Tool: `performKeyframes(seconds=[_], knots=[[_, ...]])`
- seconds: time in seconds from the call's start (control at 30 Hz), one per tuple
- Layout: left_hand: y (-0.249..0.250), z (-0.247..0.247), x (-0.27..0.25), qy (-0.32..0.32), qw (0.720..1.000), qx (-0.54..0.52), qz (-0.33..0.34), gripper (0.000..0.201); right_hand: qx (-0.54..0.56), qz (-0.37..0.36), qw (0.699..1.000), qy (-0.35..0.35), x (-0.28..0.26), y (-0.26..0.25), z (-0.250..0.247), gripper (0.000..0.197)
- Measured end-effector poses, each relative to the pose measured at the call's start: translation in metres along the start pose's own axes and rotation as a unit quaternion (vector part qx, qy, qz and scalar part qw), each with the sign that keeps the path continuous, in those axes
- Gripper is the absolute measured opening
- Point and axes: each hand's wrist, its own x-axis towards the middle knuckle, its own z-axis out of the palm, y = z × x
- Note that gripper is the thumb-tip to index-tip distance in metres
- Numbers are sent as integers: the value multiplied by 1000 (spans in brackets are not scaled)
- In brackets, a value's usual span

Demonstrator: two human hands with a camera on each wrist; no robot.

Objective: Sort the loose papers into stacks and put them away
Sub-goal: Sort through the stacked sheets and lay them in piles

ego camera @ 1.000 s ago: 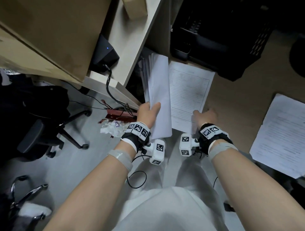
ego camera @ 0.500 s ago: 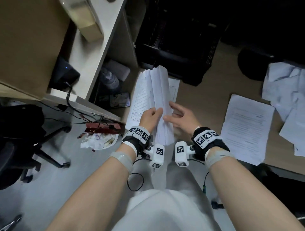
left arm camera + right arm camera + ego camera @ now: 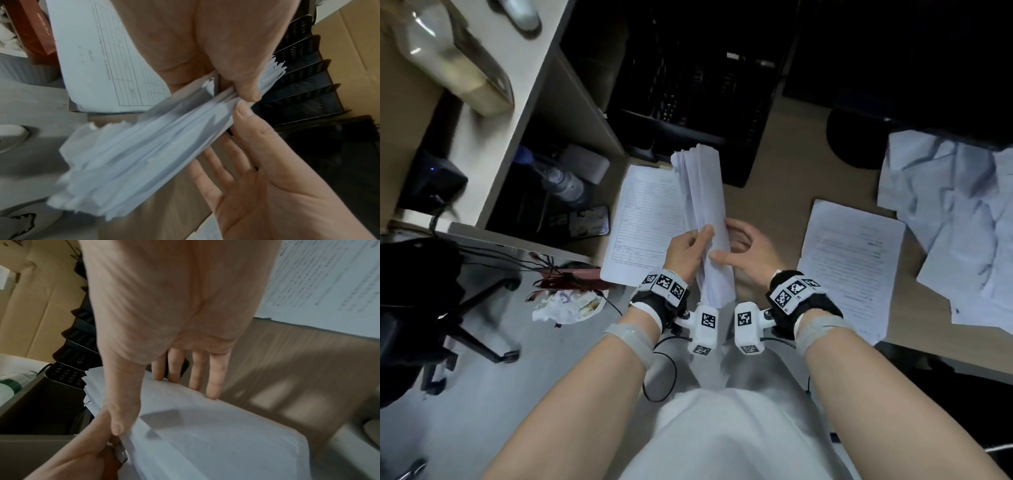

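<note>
Stack of papers (image 3: 705,219) on edge above worktop (image 3: 774,178); left hand (image 3: 683,248) grip pinching it, right hand (image 3: 748,255) grip spread, fingers flat against it.

**Papers on a wood-grain surface**

A brown wood-grain surface (image 3: 784,164) fills the middle and right of the head view. Flat on it lie a ruled form sheet (image 3: 643,219) at center, a printed page (image 3: 852,267) at right, crumpled sheets (image 3: 955,219) at far right, and a black file rack (image 3: 688,96) at top center.
</note>
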Motion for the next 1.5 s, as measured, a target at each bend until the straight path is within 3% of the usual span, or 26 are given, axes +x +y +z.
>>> performKeyframes(seconds=[0.23, 0.3, 0.43, 0.53, 0.67, 0.8, 0.9, 1.1, 1.2, 1.27, 1.4, 1.5], knots=[[16, 26, -3, 14, 1000, -20, 16, 38, -30, -30, 999, 5, -9, -23, -34, 64], [18, 27, 0, 1, 1000, -1, 17, 24, -30, -24, 999, 17, -9, -29, -39, 48], [23, 25, 7, 36, 998, 45, 21, 25, -51, 14, 995, 87, 3, -32, -52, 9], [27, 17, 16, 62, 996, 65, 25, 49, -123, 50, 979, 156, 12, -21, -66, 30], [29, 6, 27, 61, 994, 85, 28, 48, -197, 101, 959, 179, 20, -6, -73, 41], [16, -2, 35, 62, 995, 74, 8, 34, -175, 149, 947, 224, 20, 10, -72, 35], [9, -11, 41, 68, 996, 61, -14, 37, -164, 194, 940, 228, 20, 24, -70, 32], [9, -3, 50, 42, 997, 72, -5, 34, -149, 204, 933, 257, 10, 19, -73, 31], [6, -6, 48, 43, 996, 77, -5, 36, -160, 198, 938, 233, 9, 23, -74, 16], [3, -19, 45, 60, 994, 90, 4, 38, -163, 214, 943, 195, 16, 25, -67, 22], [-3, -66, 37, 151, 982, 109, 12, 46, -187, 229, 953, 72, 54, 53, -31, 37], [-7, -104, 35, 236, 966, 105, 3, 51, -175, 205, 962, 32, 64, 36, 9, 22]])
